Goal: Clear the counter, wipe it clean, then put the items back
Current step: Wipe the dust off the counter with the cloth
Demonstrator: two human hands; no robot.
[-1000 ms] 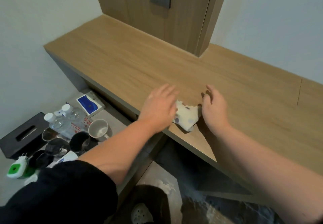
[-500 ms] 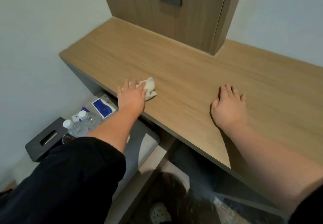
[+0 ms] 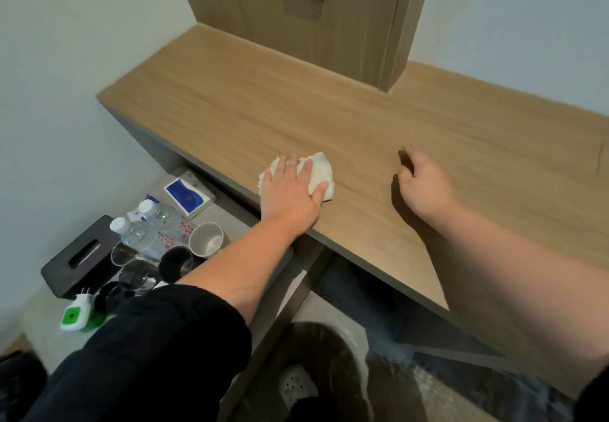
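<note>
The wooden counter (image 3: 362,131) is carrying one crumpled white cloth (image 3: 321,174) near its front edge. Lower down on the left, a grey ledge (image 3: 235,224) is holding two water bottles (image 3: 145,230), a white cup (image 3: 206,240), a black cup (image 3: 174,263) and a blue and white box (image 3: 188,196).

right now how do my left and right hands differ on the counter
The left hand presses on the white cloth; the right hand touches bare counter, holding nothing. The left hand's fingers are spread and straight; the right hand's are bent. Both rest on the counter, palms down.
</note>
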